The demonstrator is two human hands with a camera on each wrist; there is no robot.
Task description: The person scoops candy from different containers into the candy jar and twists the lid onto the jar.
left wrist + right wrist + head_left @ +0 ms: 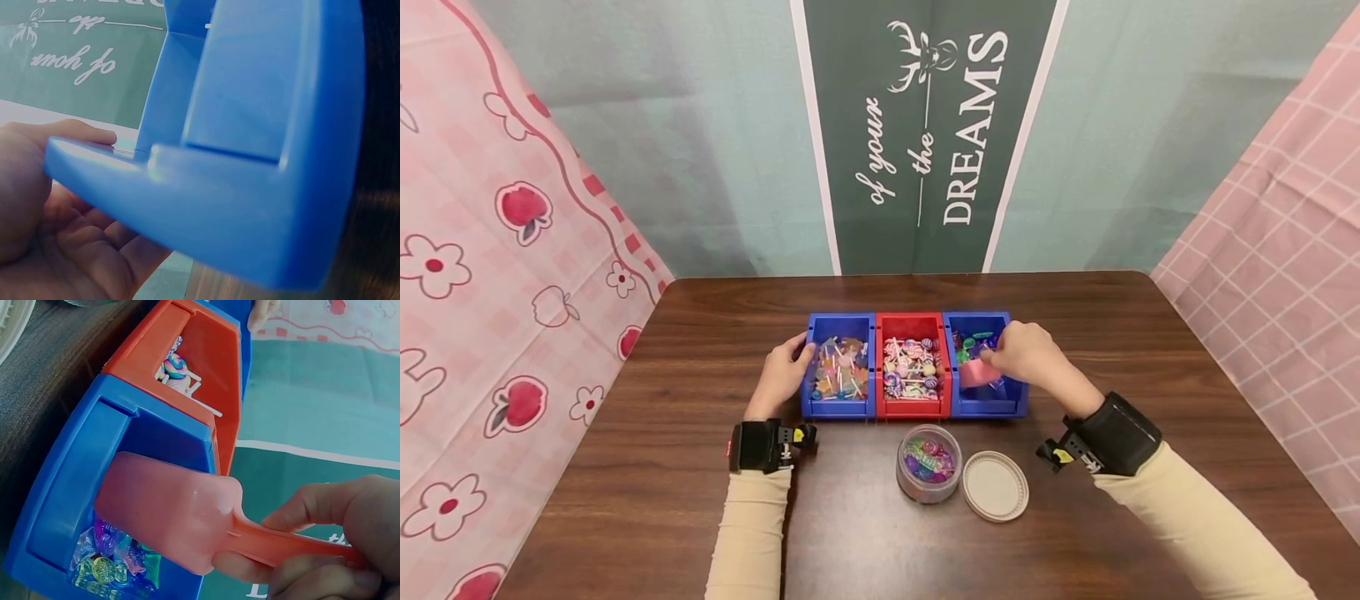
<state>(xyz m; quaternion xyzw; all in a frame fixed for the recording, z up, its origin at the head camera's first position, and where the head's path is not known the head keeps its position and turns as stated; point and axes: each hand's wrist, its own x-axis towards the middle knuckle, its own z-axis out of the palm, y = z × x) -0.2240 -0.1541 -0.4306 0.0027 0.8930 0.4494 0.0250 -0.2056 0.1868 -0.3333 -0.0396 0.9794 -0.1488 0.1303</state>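
My right hand (1028, 352) grips the handle of a pink scoop (165, 509). The scoop's bowl is inside the right blue bin (988, 408), above shiny, colourful candy-like pieces (112, 565). At the row's other end, my left hand (781, 375) holds the outer side wall of the left blue bin (206, 206), thumb at the rim and fingers along the outside. That bin contains small mixed pieces with white sticks (841, 367). Between the two stands a red bin (913, 408) of miniature lollipops (912, 367).
In front of the bins, a clear round jar (927, 493) stands uncovered with colourful pieces in it. Its pale round lid (996, 487) lies just to the right on the brown table (700, 358). Patterned cloths (737, 150) hang behind and at both sides.
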